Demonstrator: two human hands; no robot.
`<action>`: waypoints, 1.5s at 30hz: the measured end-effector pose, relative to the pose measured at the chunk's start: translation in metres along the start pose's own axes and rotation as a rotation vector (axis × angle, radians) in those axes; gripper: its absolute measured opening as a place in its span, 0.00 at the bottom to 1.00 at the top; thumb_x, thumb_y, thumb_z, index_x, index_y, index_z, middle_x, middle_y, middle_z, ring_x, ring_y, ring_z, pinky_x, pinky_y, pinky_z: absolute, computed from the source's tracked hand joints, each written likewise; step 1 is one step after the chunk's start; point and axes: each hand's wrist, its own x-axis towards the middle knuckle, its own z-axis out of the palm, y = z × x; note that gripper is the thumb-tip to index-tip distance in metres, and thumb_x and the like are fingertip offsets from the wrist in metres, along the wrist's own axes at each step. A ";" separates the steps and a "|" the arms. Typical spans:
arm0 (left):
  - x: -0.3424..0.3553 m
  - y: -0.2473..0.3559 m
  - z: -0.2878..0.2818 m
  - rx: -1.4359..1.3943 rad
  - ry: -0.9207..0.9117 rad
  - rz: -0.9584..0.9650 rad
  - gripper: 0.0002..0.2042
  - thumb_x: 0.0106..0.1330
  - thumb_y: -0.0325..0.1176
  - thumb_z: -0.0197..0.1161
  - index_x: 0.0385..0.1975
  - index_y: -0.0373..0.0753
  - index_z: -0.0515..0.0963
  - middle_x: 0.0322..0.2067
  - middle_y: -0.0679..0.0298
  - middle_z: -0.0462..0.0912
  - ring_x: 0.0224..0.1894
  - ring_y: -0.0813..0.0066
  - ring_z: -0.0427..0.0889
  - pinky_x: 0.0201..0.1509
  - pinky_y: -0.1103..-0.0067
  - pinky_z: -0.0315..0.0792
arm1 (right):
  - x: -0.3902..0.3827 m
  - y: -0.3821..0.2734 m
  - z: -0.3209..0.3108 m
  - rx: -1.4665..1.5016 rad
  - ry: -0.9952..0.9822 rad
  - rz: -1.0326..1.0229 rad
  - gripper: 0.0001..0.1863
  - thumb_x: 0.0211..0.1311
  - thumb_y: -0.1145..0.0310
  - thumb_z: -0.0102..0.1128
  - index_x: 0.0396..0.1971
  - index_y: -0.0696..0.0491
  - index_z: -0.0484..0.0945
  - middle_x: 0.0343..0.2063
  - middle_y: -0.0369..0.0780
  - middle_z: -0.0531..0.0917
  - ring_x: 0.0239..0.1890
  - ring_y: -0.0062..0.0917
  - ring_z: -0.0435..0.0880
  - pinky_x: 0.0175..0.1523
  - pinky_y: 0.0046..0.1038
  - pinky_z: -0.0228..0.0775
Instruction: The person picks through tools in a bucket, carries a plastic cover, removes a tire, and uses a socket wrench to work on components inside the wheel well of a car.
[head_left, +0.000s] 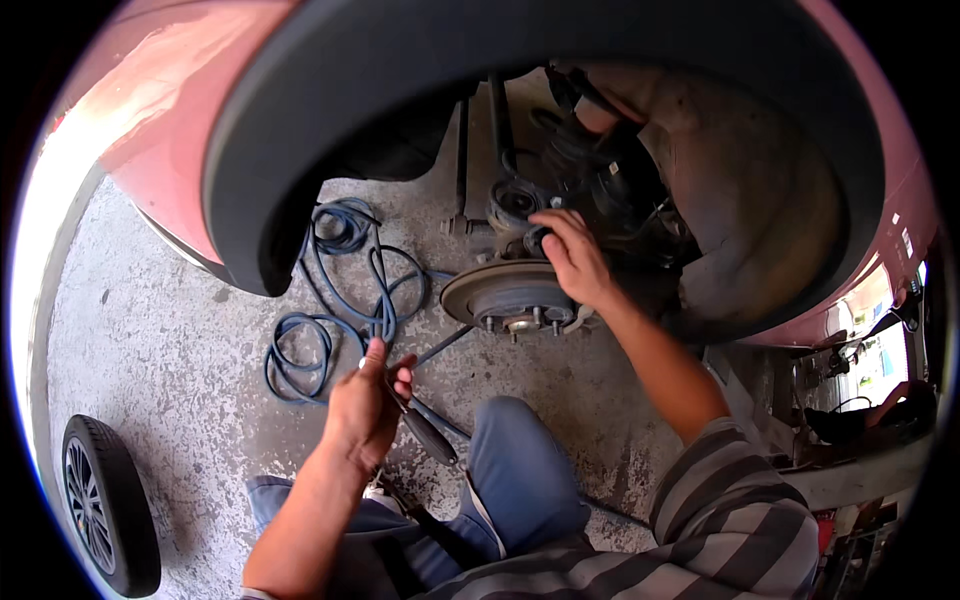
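My left hand is closed around the metal shaft of a screwdriver-like tool, its dark handle pointing down and right. The tool's tip is not clear. My right hand reaches to the back edge of the brake disc, its thumb and fingers apart. Its fingertips lie on the dark parts behind the disc, near the suspension strut mount. Several wheel studs stick out from the hub toward me. Nothing shows held in the right hand.
Above the disc arches a black wheel-arch trim on a pink car body. A coiled blue hose lies on the worn concrete floor and runs past my knee. A wheel with its tyre stands at the lower left.
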 end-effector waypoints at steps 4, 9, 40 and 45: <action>-0.010 -0.003 0.024 0.050 -0.066 0.185 0.19 0.74 0.47 0.47 0.44 0.33 0.65 0.44 0.41 0.77 0.26 0.72 0.76 0.33 0.80 0.73 | -0.022 0.022 -0.001 0.465 0.248 0.220 0.21 0.74 0.57 0.40 0.49 0.59 0.74 0.45 0.43 0.80 0.49 0.29 0.77 0.55 0.30 0.66; 0.013 -0.003 -0.002 -0.105 -0.039 0.170 0.21 0.71 0.53 0.48 0.34 0.37 0.68 0.51 0.37 0.73 0.23 0.83 0.73 0.26 0.90 0.71 | -0.022 0.054 -0.050 0.352 0.289 0.260 0.23 0.74 0.55 0.41 0.43 0.61 0.77 0.34 0.41 0.84 0.40 0.24 0.81 0.49 0.26 0.70; 0.089 0.104 0.195 1.362 0.230 1.951 0.14 0.68 0.39 0.57 0.42 0.33 0.76 0.29 0.46 0.82 0.30 0.52 0.83 0.35 0.67 0.75 | -0.072 0.068 -0.010 0.273 0.405 0.330 0.15 0.67 0.61 0.54 0.40 0.59 0.75 0.40 0.46 0.77 0.47 0.40 0.75 0.53 0.32 0.65; 0.120 0.133 0.245 1.655 0.527 1.930 0.19 0.69 0.45 0.52 0.42 0.33 0.77 0.29 0.44 0.81 0.30 0.50 0.82 0.34 0.61 0.75 | -0.074 0.068 -0.014 0.248 0.397 0.331 0.14 0.67 0.62 0.55 0.42 0.59 0.75 0.42 0.45 0.76 0.48 0.40 0.75 0.55 0.32 0.65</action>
